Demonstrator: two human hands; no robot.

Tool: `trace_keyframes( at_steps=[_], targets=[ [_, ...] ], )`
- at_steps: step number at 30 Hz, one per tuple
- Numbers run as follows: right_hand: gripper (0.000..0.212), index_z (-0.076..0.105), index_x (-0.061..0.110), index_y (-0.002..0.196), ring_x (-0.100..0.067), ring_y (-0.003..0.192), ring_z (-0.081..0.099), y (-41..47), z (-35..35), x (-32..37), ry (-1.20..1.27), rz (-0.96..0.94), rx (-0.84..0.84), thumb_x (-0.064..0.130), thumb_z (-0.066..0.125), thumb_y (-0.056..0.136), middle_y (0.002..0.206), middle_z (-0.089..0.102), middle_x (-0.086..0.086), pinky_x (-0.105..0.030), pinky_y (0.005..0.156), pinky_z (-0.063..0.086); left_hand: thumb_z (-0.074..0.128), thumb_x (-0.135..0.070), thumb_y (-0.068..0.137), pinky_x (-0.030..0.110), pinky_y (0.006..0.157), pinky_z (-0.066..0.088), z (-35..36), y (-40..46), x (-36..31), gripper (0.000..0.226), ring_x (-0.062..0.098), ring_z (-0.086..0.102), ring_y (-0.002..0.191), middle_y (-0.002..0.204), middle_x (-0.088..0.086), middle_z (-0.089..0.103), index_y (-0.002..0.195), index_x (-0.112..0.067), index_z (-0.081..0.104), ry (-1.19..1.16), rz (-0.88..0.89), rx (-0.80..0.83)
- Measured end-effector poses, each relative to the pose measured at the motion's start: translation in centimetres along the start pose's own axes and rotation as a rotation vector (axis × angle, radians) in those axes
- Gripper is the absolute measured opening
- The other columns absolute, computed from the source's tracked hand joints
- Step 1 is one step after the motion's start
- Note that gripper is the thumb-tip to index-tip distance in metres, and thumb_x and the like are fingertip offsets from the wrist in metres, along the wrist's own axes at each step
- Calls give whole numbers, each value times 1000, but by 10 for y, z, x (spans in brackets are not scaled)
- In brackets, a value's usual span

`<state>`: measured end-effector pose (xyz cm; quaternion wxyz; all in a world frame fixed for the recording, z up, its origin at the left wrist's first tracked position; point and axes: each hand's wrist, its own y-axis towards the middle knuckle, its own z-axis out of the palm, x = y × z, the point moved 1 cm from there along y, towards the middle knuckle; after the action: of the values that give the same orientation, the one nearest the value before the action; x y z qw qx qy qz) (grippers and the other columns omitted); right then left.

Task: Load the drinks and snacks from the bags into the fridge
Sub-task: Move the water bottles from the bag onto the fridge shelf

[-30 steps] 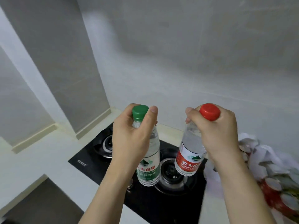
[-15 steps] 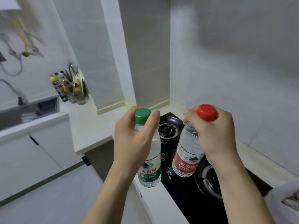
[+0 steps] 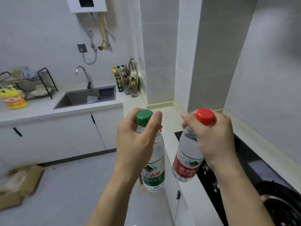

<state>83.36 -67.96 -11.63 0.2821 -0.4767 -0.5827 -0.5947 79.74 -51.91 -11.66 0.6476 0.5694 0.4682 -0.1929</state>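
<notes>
Two bottles in transit — green-capped bottle gripped at the neck by left hand, red-capped bottle likewise by right hand. No fridge in sight — loading not yet begun.

left hand grips green-capped bottle | right hand grips red-capped bottle

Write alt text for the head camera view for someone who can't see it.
A person holds two water bottles by the neck: the left hand grips the green-capped bottle, the right hand the red-capped bottle. A black stove lies to the right, a sink across the kitchen.
</notes>
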Motion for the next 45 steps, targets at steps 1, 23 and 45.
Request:
trace_keyframes(
  at_steps=[1, 23, 45],
  targets=[
    [38, 65, 7, 65, -30, 65, 62, -1, 12, 4, 8, 0, 20, 44, 69, 72, 65, 65, -12, -39, 66, 55, 60, -47, 87, 26, 66, 51, -12, 1, 2, 35, 15, 66, 71, 71, 3, 68, 80, -13, 65, 13, 3, -16],
    [31, 67, 7, 76, -19, 72, 62, -59, 232, 66, 151, -84, 500, 36, 69, 83, 74, 67, -10, -21, 61, 45, 60, -50, 85, 20, 67, 50, -238, -16, 22, 39, 13, 64, 71, 72, 1, 68, 75, -12, 65, 264, -53, -450],
    [36, 67, 3, 68, -32, 69, 60, -130, 357, 123, 465, -185, 1144, 36, 75, 81, 67, 64, -17, -44, 66, 53, 64, -46, 86, 27, 71, 50, -322, -98, -31, 38, 25, 62, 74, 72, 8, 66, 73, -10, 63, 677, -85, -1072]
  ],
)
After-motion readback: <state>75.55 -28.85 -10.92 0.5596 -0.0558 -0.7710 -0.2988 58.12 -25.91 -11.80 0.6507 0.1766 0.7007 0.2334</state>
